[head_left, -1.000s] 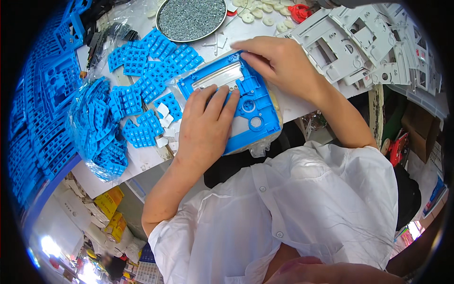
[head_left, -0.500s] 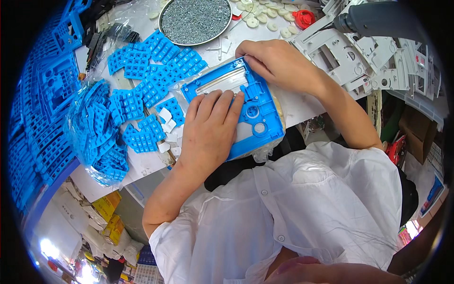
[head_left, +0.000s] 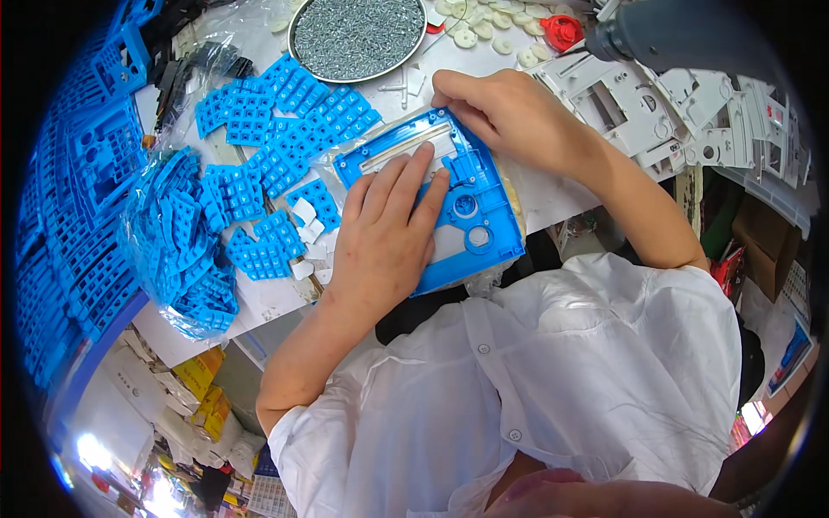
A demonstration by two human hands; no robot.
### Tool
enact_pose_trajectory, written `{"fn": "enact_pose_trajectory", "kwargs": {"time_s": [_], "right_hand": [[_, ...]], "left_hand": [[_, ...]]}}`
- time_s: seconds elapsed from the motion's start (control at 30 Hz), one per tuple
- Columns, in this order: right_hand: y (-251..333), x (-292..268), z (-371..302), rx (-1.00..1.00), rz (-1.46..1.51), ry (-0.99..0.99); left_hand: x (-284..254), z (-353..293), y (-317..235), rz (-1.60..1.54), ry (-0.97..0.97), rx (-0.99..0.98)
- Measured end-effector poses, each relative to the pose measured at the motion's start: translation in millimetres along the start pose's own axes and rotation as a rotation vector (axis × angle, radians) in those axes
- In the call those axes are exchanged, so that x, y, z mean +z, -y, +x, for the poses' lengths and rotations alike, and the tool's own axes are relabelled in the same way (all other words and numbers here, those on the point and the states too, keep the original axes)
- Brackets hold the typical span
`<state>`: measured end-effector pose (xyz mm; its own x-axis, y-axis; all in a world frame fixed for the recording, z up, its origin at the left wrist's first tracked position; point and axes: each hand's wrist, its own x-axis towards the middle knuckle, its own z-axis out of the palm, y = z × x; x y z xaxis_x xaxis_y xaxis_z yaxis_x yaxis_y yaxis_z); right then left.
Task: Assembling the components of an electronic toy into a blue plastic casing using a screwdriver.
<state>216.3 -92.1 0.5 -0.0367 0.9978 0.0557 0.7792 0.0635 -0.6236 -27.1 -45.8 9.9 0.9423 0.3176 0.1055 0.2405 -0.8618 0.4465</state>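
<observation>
A blue plastic casing (head_left: pixel 494 207), its ribbed inside facing up, lies tilted near the table's front edge on a clear plastic bag. Across it my left hand (head_left: pixel 380 224) rests flat, fingers stretched and slightly spread, the longest reaching a pale strip in the casing's long window. Two round openings show beside that hand, nearer the front. My right hand (head_left: pixel 509 112) is bent round the casing's far corner, with forefinger and thumb closed there. What lies under its palm is hidden.
Blue number keypads (head_left: pixel 285 129) spread to the left, beside a bag of more (head_left: pixel 181 233). A round tray of screws (head_left: pixel 356 39) stands behind. White plastic parts (head_left: pixel 622 104), a red piece (head_left: pixel 563 33) and a dark tool (head_left: pixel 673 36) occupy the far right.
My left fingers have spread and slid farther up over the pale strip. The casing has shifted slightly toward me. The dark tool at the far right sits a little farther left in view.
</observation>
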Motion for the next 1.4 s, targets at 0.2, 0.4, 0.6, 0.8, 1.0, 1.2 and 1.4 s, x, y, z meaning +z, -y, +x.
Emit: {"fn": "enact_pose_trajectory", "kwargs": {"time_s": [0.2, 0.4, 0.6, 0.8, 1.0, 1.2, 1.4], "right_hand": [[6, 13, -15, -0.004, -0.105, -0.184], [12, 1, -31, 0.072, 0.034, -0.18], [26, -1, -55, 0.258, 0.255, 0.021], [19, 3, -54, 0.141, 0.216, 0.015], [-30, -31, -15, 0.121, 0.013, -0.209], [-55, -7, 28, 0.106, -0.627, -0.235], [-1, -18, -4, -0.248, -0.243, -0.309]], "left_hand": [[1, 2, -3, 0.025, -0.031, 0.01], [4, 0, -5, 0.031, -0.077, 0.02], [2, -2, -8, 0.109, -0.049, 0.059], [-4, 0, -10, 0.138, -0.005, 0.062], [-2, -1, -17, 0.135, -0.052, 0.02], [-19, 6, -34, -0.011, -0.159, -0.075], [-29, 4, -15, -0.899, -0.208, -0.607]]}}
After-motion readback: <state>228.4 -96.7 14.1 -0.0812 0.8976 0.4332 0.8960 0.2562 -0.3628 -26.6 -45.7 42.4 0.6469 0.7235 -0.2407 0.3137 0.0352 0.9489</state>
